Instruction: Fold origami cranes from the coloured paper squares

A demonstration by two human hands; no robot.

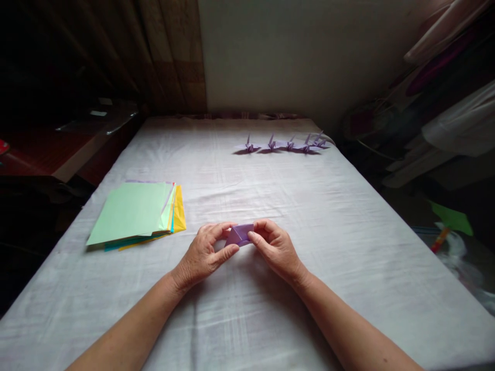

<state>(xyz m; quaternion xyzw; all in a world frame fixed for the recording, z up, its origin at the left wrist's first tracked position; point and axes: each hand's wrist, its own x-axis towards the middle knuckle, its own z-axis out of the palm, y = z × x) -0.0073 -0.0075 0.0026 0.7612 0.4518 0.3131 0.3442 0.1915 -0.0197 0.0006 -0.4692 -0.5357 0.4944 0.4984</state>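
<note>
A small folded piece of purple paper [240, 234] is pinched between both hands just above the white cloth. My left hand [203, 255] grips its left side with thumb and fingers. Its right side is held by my right hand [274, 247], whose fingertips press on the fold. Part of the paper is hidden behind my fingers.
A stack of coloured paper sheets [135, 214], green on top, lies to the left on the white-clothed table [348, 247]. Several finished purple paper cranes [286, 145] stand in a row at the far right. Dark furniture borders the left; clothes and bags clutter the right.
</note>
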